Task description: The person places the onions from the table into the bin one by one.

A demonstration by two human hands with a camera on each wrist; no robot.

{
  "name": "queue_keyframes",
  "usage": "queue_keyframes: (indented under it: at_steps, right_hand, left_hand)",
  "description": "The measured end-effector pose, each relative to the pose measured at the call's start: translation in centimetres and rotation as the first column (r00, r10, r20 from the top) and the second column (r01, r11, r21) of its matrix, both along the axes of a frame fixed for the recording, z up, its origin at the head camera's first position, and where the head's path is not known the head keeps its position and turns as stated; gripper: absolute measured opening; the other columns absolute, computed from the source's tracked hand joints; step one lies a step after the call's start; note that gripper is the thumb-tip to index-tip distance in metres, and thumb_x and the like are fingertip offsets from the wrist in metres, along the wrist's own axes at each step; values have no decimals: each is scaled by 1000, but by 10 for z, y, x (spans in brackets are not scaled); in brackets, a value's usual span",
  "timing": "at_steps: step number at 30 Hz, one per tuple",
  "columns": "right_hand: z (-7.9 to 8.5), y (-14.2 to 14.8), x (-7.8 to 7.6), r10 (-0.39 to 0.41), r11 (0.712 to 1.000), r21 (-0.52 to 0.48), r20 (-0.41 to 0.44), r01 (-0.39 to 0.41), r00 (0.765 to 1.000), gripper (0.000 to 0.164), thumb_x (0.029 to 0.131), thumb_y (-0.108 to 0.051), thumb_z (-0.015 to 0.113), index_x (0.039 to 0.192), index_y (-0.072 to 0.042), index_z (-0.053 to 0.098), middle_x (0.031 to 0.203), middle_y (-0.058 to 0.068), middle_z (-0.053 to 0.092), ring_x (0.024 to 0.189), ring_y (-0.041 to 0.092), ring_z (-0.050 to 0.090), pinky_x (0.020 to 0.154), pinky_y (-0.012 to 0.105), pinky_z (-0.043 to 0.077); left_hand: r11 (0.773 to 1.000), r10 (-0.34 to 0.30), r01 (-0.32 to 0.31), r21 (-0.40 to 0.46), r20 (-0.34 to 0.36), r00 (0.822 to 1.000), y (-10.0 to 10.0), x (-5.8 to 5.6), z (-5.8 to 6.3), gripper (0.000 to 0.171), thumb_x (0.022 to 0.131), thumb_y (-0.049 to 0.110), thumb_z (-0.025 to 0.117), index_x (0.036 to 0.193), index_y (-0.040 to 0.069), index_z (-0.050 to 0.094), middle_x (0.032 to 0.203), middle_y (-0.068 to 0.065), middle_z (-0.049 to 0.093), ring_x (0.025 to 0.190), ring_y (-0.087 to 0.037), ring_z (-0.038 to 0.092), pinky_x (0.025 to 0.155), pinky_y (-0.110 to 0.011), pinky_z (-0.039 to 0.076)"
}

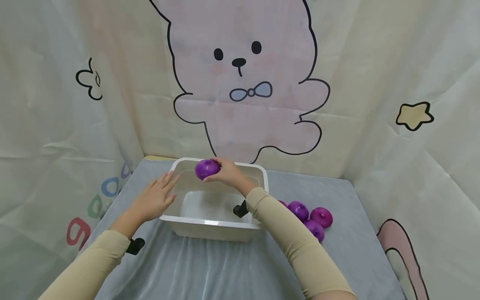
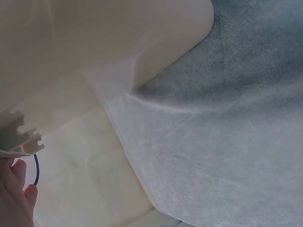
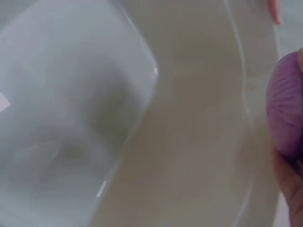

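Note:
My right hand [image 1: 228,173] grips a purple onion [image 1: 207,169] between thumb and fingers, above the far left part of a white plastic basin [image 1: 210,223]. In the right wrist view the same onion [image 3: 286,106] shows at the right edge, over the basin's wall [image 3: 203,123]. The left hand [image 1: 154,199] has its fingers straight and spread at the basin's left rim; whether they press on it I cannot tell. Only part of that hand [image 2: 16,194] appears in the left wrist view, at the lower left.
Right of the basin several purple onions [image 1: 321,217] lie grouped on the grey cloth-covered table [image 1: 360,250], partly hidden by my right sleeve [image 1: 296,237]. A printed curtain [image 1: 375,62] hangs behind and on both sides of the table.

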State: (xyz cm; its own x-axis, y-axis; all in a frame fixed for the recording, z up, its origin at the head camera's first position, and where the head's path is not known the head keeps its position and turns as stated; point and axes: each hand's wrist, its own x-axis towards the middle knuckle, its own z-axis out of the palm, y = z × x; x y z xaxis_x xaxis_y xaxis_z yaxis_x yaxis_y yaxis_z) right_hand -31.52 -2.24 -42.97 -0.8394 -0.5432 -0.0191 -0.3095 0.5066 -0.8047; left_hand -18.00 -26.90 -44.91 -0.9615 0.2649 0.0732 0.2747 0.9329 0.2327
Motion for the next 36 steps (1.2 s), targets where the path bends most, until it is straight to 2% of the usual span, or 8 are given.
queue_keyframes:
  at_steps: [5, 9, 12, 16, 21, 30, 36]
  right_hand:
    - [-13, -9, 1, 50, 999, -19, -15, -50, 999, 87, 70, -28, 91, 146, -13, 50, 140, 12, 60, 127, 28, 59, 107, 41, 48]
    - [-22, -15, 3, 102, 994, 34, -43, -100, 994, 88, 68, -30, 92, 144, -14, 52, 139, 9, 61, 126, 24, 60, 105, 38, 50]
    - [-29, -17, 4, 111, 991, 74, -54, -107, 992, 87, 67, -31, 93, 143, -14, 53, 137, 9, 63, 124, 23, 61, 105, 39, 50]
    - [-39, -19, 3, 115, 988, 105, -46, -110, 992, 86, 67, -31, 92, 142, -14, 54, 136, 9, 63, 122, 23, 61, 104, 39, 49]
    - [-51, -22, -1, 166, 979, 125, -40, -160, 985, 85, 67, -27, 93, 141, -12, 54, 136, 9, 63, 123, 24, 60, 105, 37, 48]
    - [-60, -33, 0, 247, 944, 232, -21, -236, 969, 83, 66, -28, 93, 139, -14, 57, 138, 6, 62, 126, 20, 59, 109, 30, 44]
    - [-77, -31, -3, 291, 910, 309, 2, -277, 957, 83, 65, -25, 94, 138, -12, 57, 136, 8, 63, 124, 20, 60, 108, 27, 44]
  left_hand:
    - [1000, 6, -6, -2, -11, 1000, 3, 1, -1, 59, 104, 29, 45, 155, 3, 31, 162, -23, 24, 149, -46, 23, 121, -62, 19]
    - [1000, 5, -5, -6, -16, 1000, 2, 0, -3, 59, 104, 29, 45, 154, 2, 32, 162, -23, 25, 149, -46, 24, 120, -62, 20]
    - [1000, 5, -5, -4, -15, 1000, 3, -1, -4, 59, 104, 30, 45, 154, 2, 33, 162, -23, 25, 149, -46, 24, 120, -62, 19]
    - [1000, 13, -13, 7, -23, 1000, 4, 0, -2, 59, 103, 30, 46, 154, 3, 34, 162, -24, 26, 149, -47, 25, 120, -62, 20]
    - [1000, 19, -19, 16, -24, 1000, 6, 4, 2, 58, 103, 29, 47, 153, 3, 35, 161, -24, 28, 148, -46, 26, 119, -63, 22]
    - [998, 22, -21, 57, -25, 999, 2, 7, -2, 58, 103, 28, 48, 154, 4, 34, 162, -23, 26, 149, -46, 25, 119, -63, 20]
    - [998, 18, -16, 58, -30, 999, 5, 5, -5, 59, 102, 28, 49, 154, 4, 35, 162, -23, 27, 148, -45, 26, 119, -63, 21]
